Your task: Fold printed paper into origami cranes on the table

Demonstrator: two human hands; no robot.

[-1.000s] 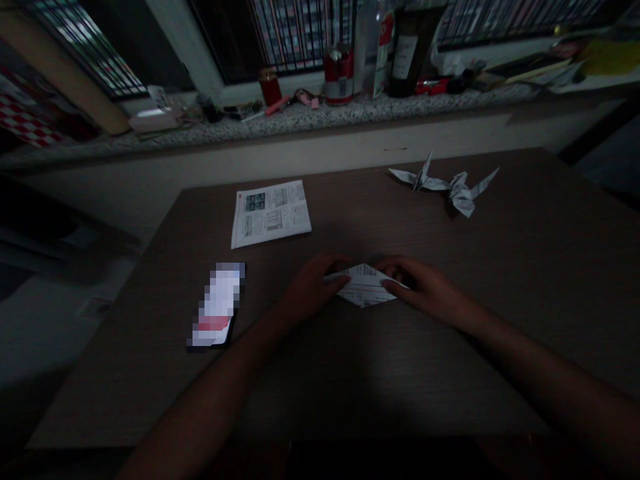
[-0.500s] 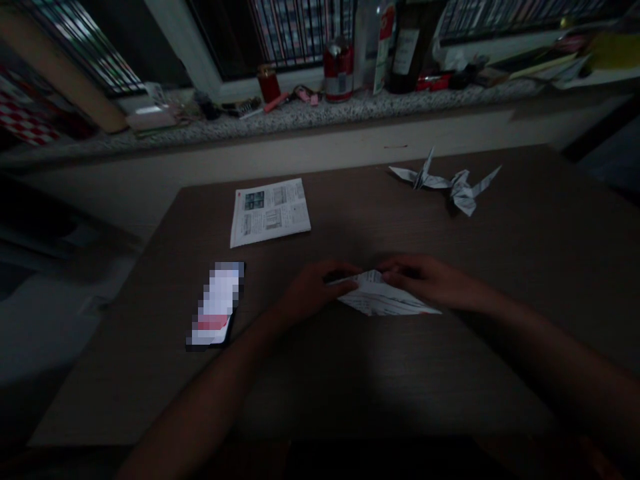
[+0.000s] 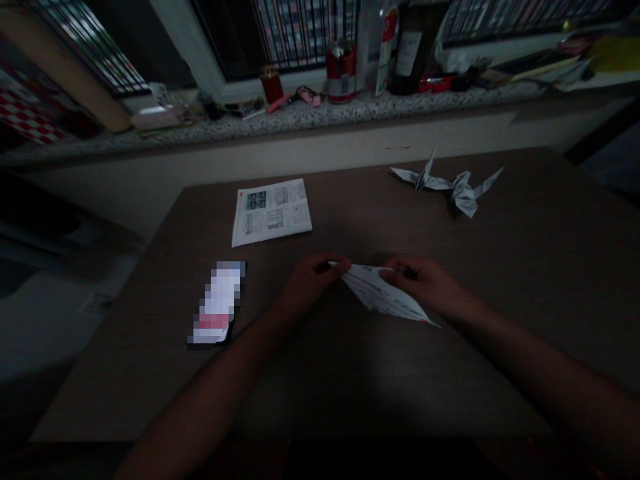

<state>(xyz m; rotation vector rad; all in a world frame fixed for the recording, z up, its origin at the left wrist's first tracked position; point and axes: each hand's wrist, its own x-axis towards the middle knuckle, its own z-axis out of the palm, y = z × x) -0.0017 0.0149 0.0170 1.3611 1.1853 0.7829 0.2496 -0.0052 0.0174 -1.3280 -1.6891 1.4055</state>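
A folded piece of printed paper point(image 3: 387, 293), narrow and pointed at its right end, is held between my two hands above the brown table point(image 3: 320, 373). My left hand point(image 3: 317, 275) pinches its upper left corner between thumb and fingers. At the upper right edge, my right hand point(image 3: 420, 277) grips it with the thumb on the near face and the fingers behind, partly hidden. The paper slants down toward the lower right. Two folded paper cranes point(image 3: 423, 177) of similar print sit close together at the back right of the table.
A folded printed sheet point(image 3: 273, 212) lies at the back left. Nearer, a phone point(image 3: 217, 303) with a blurred lit screen rests left of my left forearm. Behind the table, a speckled stone sill point(image 3: 280, 120) carries a red can point(image 3: 341, 73), bottles point(image 3: 406, 53) and small clutter.
My left hand has shifted up a little, its thumb now at the paper's upper left corner. The paper has tilted, its right tip lower, showing more of its printed face.
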